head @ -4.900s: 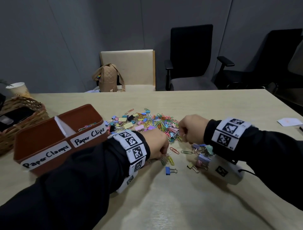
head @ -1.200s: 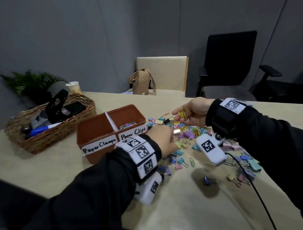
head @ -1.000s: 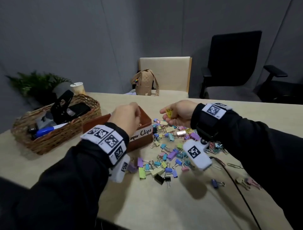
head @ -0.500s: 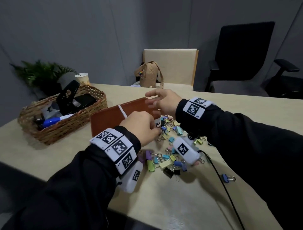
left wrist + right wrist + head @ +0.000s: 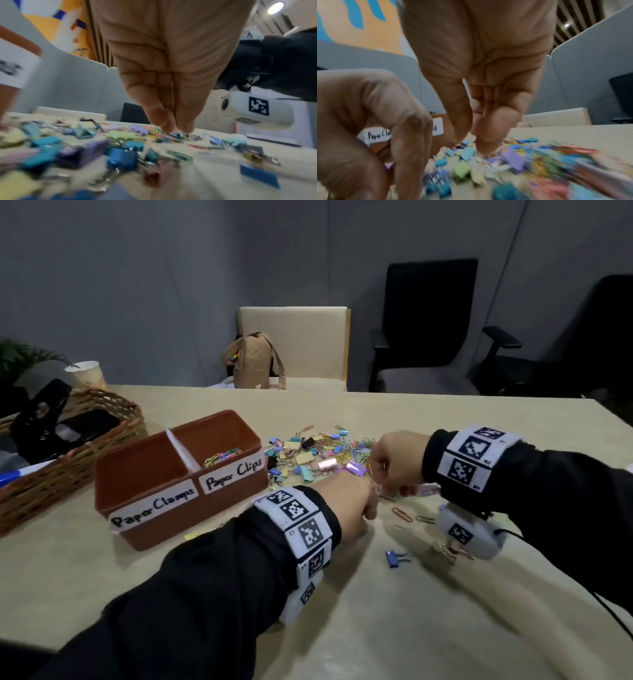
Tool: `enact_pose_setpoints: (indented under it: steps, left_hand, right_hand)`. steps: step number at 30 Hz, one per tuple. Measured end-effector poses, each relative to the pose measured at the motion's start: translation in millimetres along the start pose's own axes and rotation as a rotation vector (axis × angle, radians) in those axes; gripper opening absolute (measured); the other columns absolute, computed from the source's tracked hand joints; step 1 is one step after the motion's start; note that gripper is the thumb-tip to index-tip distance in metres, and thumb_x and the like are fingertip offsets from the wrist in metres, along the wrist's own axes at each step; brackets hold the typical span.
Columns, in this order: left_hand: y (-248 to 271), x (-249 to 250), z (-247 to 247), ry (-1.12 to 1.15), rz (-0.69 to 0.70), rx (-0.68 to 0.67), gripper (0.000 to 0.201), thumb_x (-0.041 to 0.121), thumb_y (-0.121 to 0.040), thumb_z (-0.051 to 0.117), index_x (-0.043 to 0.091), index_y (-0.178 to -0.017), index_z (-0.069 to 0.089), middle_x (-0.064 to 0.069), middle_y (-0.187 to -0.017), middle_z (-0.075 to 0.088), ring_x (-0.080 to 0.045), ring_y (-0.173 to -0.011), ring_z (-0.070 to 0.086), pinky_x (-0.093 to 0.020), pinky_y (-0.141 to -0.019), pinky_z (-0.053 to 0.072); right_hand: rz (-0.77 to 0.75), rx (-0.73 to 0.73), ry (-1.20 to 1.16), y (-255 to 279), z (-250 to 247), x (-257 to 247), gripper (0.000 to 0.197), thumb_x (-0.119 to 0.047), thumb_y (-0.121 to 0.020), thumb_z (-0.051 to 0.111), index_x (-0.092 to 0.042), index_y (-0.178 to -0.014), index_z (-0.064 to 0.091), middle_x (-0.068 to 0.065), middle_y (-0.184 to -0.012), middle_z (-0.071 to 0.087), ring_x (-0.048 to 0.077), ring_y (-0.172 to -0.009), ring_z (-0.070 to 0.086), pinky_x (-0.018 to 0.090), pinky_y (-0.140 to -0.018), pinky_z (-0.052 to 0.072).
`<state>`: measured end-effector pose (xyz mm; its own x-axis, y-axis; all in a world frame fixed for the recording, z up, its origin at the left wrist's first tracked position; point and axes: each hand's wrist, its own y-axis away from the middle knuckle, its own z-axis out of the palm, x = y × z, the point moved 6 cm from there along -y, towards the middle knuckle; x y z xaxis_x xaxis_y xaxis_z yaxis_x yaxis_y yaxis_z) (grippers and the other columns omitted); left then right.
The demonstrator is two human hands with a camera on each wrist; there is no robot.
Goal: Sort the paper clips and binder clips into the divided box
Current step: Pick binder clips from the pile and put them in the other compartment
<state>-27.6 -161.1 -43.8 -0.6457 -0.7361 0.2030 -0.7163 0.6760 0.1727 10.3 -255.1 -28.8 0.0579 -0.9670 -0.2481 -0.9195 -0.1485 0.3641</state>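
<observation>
Beige table (image 5: 445, 419) — pastel binder clips (image 5: 310, 455) tangled with bright paper clips (image 5: 356, 444).

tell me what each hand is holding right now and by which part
It cannot be told. The left hand and right hand both reach fingertips-down into the clip pile, but blur and the fingers themselves hide any clip that is pinched.

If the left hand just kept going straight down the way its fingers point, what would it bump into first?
Most likely the pile of clips right under the fingertips of the left hand, then the table. Motion blur hides whether they already touch.
</observation>
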Motion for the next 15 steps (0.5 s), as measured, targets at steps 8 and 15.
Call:
enact_pose_setpoints:
  steps: [8, 15]
  left_hand:
    - [-21.3, 15.8, 8.0, -0.174, 0.065, -0.123, 0.024, 0.008, -0.089, 0.057, 0.013, -0.107, 0.071, -0.003, -0.11, 0.067, -0.023, -0.103, 0.062, -0.023, -0.078, 0.042]
    - [-25.6, 7.5, 16.7, -0.145, 0.001, -0.118, 0.013, 0.017, -0.08, 0.062, 0.012, -0.09, 0.068, -0.004, -0.092, 0.067, -0.023, -0.089, 0.061, -0.032, -0.075, 0.052]
  right_hand:
    - [0.017, -0.067, 0.455, 18.5, 26.8, 32.3, 0.02, -0.016, -0.078, 0.07, -0.01, -0.097, 0.071, 0.003, -0.088, 0.067, 0.02, -0.077, 0.058, 0.027, -0.067, 0.047]
    - [0.025, -0.028, 0.379, 17.0, 32.8, 36.6, 0.023, -0.012, -0.08, 0.065, -0.007, -0.101, 0.071, 0.007, -0.087, 0.063, 0.017, -0.075, 0.052, 0.024, -0.065, 0.042]
